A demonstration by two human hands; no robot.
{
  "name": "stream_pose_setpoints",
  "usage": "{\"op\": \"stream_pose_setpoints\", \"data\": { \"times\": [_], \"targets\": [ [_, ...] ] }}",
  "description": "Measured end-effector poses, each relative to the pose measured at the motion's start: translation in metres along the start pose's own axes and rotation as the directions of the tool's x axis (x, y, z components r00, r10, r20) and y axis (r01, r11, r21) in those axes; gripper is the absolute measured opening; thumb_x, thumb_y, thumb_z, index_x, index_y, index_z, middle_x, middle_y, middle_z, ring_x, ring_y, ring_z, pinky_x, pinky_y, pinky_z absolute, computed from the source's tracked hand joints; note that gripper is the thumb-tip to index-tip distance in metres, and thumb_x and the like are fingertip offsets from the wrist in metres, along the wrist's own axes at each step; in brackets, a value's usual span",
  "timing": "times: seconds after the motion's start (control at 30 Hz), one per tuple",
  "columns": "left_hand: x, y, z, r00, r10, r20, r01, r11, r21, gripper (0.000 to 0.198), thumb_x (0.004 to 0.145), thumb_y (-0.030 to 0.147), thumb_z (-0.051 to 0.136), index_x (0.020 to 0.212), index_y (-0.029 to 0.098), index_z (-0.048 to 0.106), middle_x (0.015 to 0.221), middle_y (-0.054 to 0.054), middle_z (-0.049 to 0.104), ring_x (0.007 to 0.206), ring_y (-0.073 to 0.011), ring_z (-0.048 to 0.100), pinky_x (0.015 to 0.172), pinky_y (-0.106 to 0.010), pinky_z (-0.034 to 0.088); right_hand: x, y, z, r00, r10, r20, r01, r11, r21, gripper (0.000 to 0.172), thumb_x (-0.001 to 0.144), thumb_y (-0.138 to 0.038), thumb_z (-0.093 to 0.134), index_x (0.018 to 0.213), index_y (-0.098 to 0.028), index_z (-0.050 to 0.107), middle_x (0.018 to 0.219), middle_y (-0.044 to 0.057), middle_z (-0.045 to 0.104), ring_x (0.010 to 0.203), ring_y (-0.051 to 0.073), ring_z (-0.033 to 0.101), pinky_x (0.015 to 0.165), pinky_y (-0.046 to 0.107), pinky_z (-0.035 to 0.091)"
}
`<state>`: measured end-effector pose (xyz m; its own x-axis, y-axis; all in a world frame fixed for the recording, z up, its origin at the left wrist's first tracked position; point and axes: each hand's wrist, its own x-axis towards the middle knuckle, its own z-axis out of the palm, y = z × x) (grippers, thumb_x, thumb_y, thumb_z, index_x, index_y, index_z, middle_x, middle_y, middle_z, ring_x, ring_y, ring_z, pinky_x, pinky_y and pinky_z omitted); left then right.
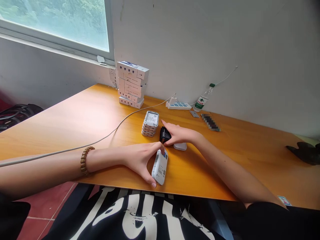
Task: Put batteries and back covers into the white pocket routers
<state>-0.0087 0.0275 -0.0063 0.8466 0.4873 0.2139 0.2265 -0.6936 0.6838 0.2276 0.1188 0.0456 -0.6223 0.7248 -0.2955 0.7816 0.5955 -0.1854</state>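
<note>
My left hand (142, 160) spans a white pocket-sized electronic device (161, 168) near the table's front edge, thumb at its near end and fingers at its far end. Printed text and square codes show on the device's upper face. Beyond it, my right hand (176, 133) curls over a black battery (165, 134) marked 3000mAh, its thumb and forefinger on either side. Partly hidden under that hand lie white covers (180, 146). Just left of the battery stands a stack of open-backed white devices (151, 122), the top one showing its label and bare compartment.
White boxes (132, 83) are piled by the wall. A power strip (178, 105) with a plugged-in adapter, a water bottle (202, 98) and a blurred-out item (210, 122) sit at the back. A white cable (117, 128) runs across the table and over my left forearm. A dark object (305, 152) lies far right.
</note>
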Motion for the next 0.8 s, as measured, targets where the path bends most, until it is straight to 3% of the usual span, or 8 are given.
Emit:
{"op": "stream_pose_setpoints", "data": {
  "times": [0.2,0.33,0.43,0.53,0.63,0.7,0.8],
  "targets": [
    [0.001,-0.003,0.006,0.989,0.150,0.000,-0.148,0.975,0.165,0.086,0.066,0.064,0.091,0.125,0.019,0.048,0.137,-0.019,0.058,0.125,-0.0388,0.060,0.106,-0.050,0.053,0.021,0.013,-0.006,0.996,-0.074,-0.054,0.076,0.996,0.039,0.122,0.072,-0.046,0.085,0.169,-0.017,0.017,0.151,0.023,0.055,0.135,0.047,0.055,0.113,0.064,0.043],
    [0.002,-0.003,0.005,0.989,0.145,0.012,-0.145,0.973,0.180,0.090,0.068,0.062,0.090,0.133,0.017,0.048,0.136,-0.019,0.059,0.126,-0.0388,0.059,0.110,-0.053,0.051,0.037,0.021,-0.008,0.979,-0.171,-0.109,0.185,0.973,0.140,0.119,0.070,-0.045,0.089,0.167,-0.022,0.024,0.147,0.017,0.060,0.130,0.041,0.060,0.114,0.058,0.045],
    [0.003,-0.003,0.002,0.993,0.111,0.026,-0.114,0.976,0.185,0.091,0.068,0.061,0.090,0.137,0.017,0.048,0.137,-0.019,0.059,0.126,-0.0398,0.058,0.111,-0.055,0.050,0.041,0.023,-0.009,0.977,-0.182,-0.108,0.200,0.963,0.182,0.124,0.069,-0.052,0.090,0.168,-0.025,0.021,0.154,0.016,0.056,0.136,0.041,0.057,0.118,0.058,0.041],
    [0.003,-0.003,0.002,0.996,0.089,0.018,-0.091,0.980,0.174,0.093,0.069,0.060,0.089,0.140,0.019,0.047,0.140,-0.019,0.058,0.129,-0.0403,0.057,0.112,-0.056,0.049,0.027,0.030,-0.018,0.985,-0.141,-0.102,0.158,0.970,0.186,0.134,0.068,-0.064,0.089,0.171,-0.028,0.011,0.171,0.016,0.035,0.154,0.043,0.037,0.126,0.058,0.031],
    [0.003,-0.004,0.001,0.996,0.092,0.015,-0.093,0.980,0.176,0.094,0.070,0.060,0.089,0.142,0.018,0.047,0.142,-0.020,0.058,0.133,-0.0411,0.055,0.114,-0.057,0.047,-0.005,0.044,-0.029,0.999,-0.008,-0.043,0.015,0.985,0.172,0.144,0.064,-0.073,0.087,0.173,-0.030,0.002,0.180,0.012,0.011,0.165,0.043,0.011,0.132,0.057,0.018],
    [0.004,-0.004,0.001,0.995,0.096,0.022,-0.098,0.978,0.183,0.094,0.070,0.061,0.089,0.142,0.017,0.048,0.142,-0.020,0.058,0.133,-0.0412,0.055,0.115,-0.057,0.047,-0.028,0.052,-0.030,0.995,0.090,0.034,-0.095,0.981,0.170,0.148,0.061,-0.074,0.088,0.173,-0.030,0.001,0.180,0.012,0.007,0.164,0.046,0.010,0.132,0.060,0.018],
    [0.005,-0.005,-0.001,0.996,0.091,0.024,-0.094,0.978,0.185,0.096,0.069,0.063,0.089,0.143,0.018,0.048,0.142,-0.020,0.059,0.132,-0.0410,0.056,0.115,-0.057,0.046,-0.052,0.056,-0.019,0.982,0.166,0.092,-0.180,0.969,0.169,0.151,0.058,-0.070,0.091,0.173,-0.027,0.003,0.179,0.015,0.015,0.162,0.047,0.016,0.130,0.061,0.022]
  ]
}}
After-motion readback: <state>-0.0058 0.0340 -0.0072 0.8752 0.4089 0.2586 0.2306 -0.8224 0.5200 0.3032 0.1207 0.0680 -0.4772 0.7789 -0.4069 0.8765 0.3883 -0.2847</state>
